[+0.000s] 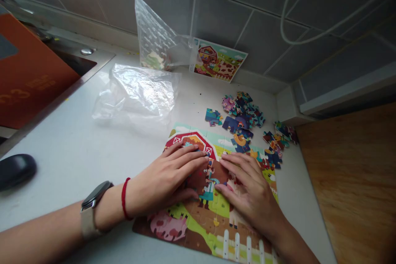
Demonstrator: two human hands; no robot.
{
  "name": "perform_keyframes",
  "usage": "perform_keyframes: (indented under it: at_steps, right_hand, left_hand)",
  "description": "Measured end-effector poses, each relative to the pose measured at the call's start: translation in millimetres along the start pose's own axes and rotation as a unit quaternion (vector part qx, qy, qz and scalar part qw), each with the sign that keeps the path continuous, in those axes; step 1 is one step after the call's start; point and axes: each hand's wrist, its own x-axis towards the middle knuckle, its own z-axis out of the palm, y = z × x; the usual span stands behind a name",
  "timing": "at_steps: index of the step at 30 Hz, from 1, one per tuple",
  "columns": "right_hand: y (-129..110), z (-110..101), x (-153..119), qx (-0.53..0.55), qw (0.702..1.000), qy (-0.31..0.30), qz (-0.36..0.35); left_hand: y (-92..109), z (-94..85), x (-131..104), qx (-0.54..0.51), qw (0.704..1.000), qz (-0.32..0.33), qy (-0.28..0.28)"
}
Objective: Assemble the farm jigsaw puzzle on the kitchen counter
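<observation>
Both hands rest on a farm jigsaw puzzle (213, 214) lying on the white counter. My left hand (170, 173), palm down with fingers extended, covers part of the red barn and the brown area beside it. My right hand (250, 189) lies over the cow area, its fingers apart and slightly bent. Between the hands shows a farmer figure in teal. The puzzle's pieces are joined, with a pink pig at the lower left and a white fence at the bottom. Parts under the hands are hidden.
Loose dark puzzle pieces (244, 111) lie behind the puzzle, with more pieces (280, 136) at right. A clear plastic bag (142, 95), a standing bag (154, 37) and a picture card (218, 60) are near the tiled wall. A black mouse (17, 171) and orange box (27, 70) are left.
</observation>
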Motion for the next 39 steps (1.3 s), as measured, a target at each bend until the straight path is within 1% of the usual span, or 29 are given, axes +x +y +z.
perform_keyframes:
  at_steps: [5,11,17,20,23,25,29,31,33,39]
  right_hand:
    - [2,1,-3,-0.006,1.000,-0.001,-0.009]
    - [2,0,-3,-0.005,1.000,-0.025,-0.008]
    - [0,-2,-1,0.028,1.000,0.013,-0.007]
    - [0,-6,0,0.059,0.998,0.018,-0.016]
    - [-3,-10,1,0.080,0.996,0.002,-0.034]
    - [-6,-10,1,0.082,0.995,-0.018,-0.055]
    - [-11,-9,-2,0.054,0.993,-0.069,-0.074]
    - [-12,-9,-3,0.041,0.993,-0.078,-0.073]
    - [-12,-10,-4,0.045,0.994,-0.073,-0.065]
    - [-7,-15,-4,0.075,0.997,-0.021,-0.027]
  left_hand:
    - [0,0.3,-1,0.002,1.000,-0.007,-0.011]
    - [0,0.6,0,0.007,1.000,-0.008,-0.012]
    - [-2,-4.6,1,0.003,1.000,0.006,-0.013]
    - [-5,-7.1,0,0.010,1.000,0.023,-0.017]
    - [-7,-8.3,0,0.006,0.999,0.033,-0.010]
    - [-8,-8.3,0,-0.004,0.999,0.036,-0.004]
    - [-8,-9.1,0,-0.024,0.999,0.047,0.010]
    - [-7,-10.6,0,-0.028,0.998,0.054,0.019]
    - [-7,-12.7,1,-0.023,0.998,0.056,0.023]
    - [-4,-16.2,4,-0.027,0.996,0.072,0.043]
